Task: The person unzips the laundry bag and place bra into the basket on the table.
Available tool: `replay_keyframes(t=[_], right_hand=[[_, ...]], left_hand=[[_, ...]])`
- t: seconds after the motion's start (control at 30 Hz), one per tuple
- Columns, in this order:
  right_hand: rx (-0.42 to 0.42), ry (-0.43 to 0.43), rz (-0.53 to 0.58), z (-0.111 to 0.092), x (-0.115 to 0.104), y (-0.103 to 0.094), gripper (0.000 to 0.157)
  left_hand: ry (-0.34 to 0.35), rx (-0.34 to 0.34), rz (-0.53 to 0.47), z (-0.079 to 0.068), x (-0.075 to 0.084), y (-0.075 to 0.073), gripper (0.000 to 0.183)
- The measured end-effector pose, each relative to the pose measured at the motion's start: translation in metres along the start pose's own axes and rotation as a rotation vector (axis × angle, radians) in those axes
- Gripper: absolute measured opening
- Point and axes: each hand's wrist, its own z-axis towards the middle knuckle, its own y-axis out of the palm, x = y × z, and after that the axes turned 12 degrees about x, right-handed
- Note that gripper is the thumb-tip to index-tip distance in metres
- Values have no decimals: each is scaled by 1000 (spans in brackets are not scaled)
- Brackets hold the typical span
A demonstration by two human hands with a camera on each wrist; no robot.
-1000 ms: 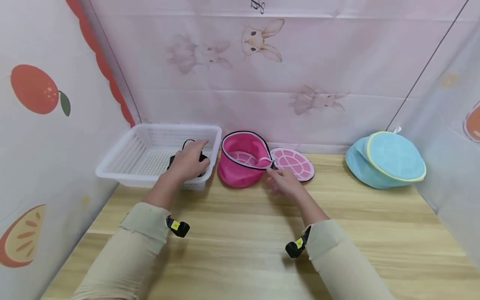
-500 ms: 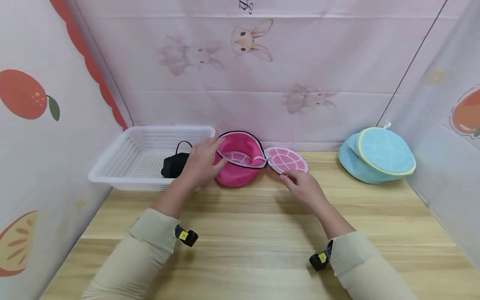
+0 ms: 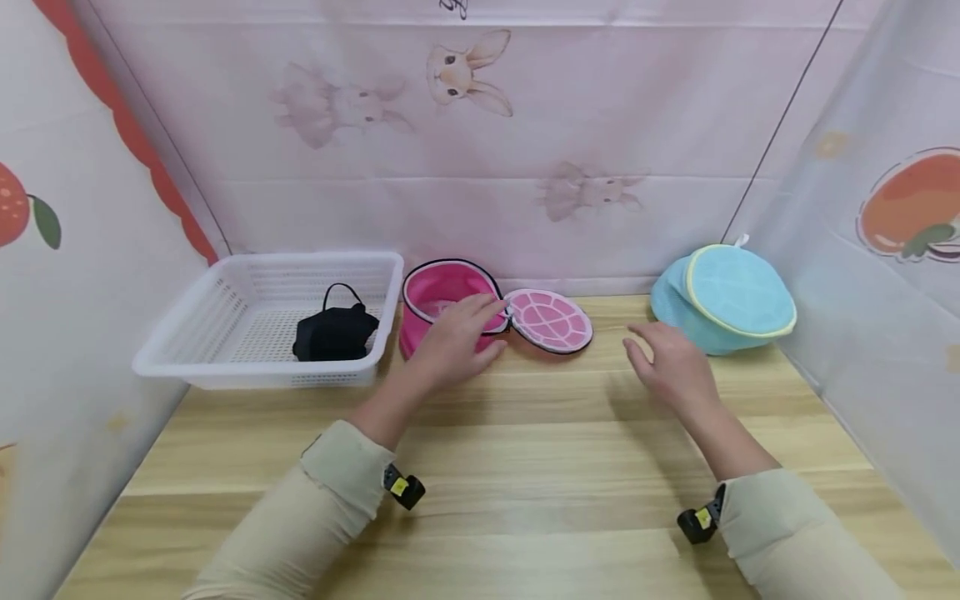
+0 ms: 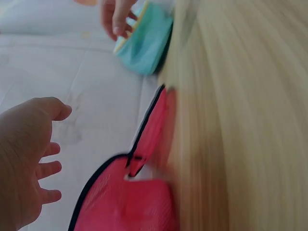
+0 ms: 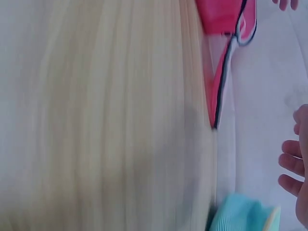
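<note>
Two hands bare of any hold, left hand (image 3: 456, 340) fingers relaxed at pink pouch (image 3: 442, 310), right hand (image 3: 671, 367) spread, no legible writing.

The near half of the wooden table (image 3: 480, 500) lies bare, broad room for either hand to pass, while the far edge is crowded: a white basket (image 3: 225, 367) at far left with a black item (image 3: 333, 333) inside, the pink pouch (image 3: 435, 304) just right of it with its lid (image 3: 550, 320) flopped open to the right. A bare gap separates that lid from the blue pouch (image 3: 723, 296) at far right, and the right hand (image 3: 671, 367) hovers there. Cloth walls (image 3: 525, 167) close off the far, left and right sides.
</note>
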Motion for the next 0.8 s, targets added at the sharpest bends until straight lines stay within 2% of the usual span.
replay_keyframes(t=[0.27, 0.37, 0.47, 0.63, 0.8], right_hand=[[138, -76, -101, 3, 42, -20, 35], [156, -64, -130, 3, 55, -25, 38], [136, -22, -168, 3, 66, -29, 40], [54, 61, -216, 5, 82, -30, 45], [-47, 145, -249, 4, 98, -29, 51]], left_hand=[[76, -21, -2, 16, 30, 27, 61], [104, -26, -18, 23, 43, 35, 61], [120, -31, -37, 31, 54, 43, 61], [144, -35, -43, 42, 68, 56, 57], [129, -122, -43, 50, 85, 66, 60]])
